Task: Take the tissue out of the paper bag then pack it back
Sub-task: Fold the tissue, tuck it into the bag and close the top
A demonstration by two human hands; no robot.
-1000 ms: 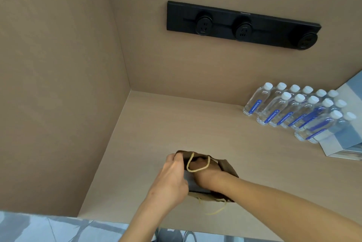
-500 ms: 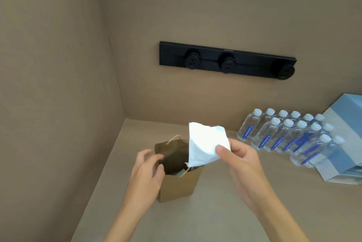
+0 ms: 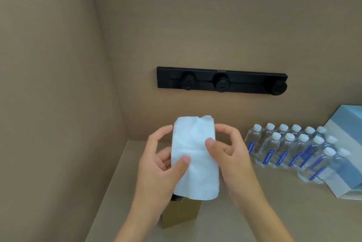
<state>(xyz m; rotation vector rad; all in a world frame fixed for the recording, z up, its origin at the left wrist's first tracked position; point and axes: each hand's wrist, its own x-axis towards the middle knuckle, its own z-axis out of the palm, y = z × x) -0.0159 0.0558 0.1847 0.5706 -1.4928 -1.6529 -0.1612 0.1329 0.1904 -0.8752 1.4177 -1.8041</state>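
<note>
Both hands raised at chest height, left hand [image 3: 156,165] and right hand [image 3: 228,155] pinching white folded tissue [image 3: 194,155] by its sides, held above brown paper bag [image 3: 180,214], half a second ago right hand alone held it, left at bag rim

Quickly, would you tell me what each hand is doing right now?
Left hand: closed on the tissue, thumb on its front.
Right hand: closed on the same tissue's right edge.
</note>
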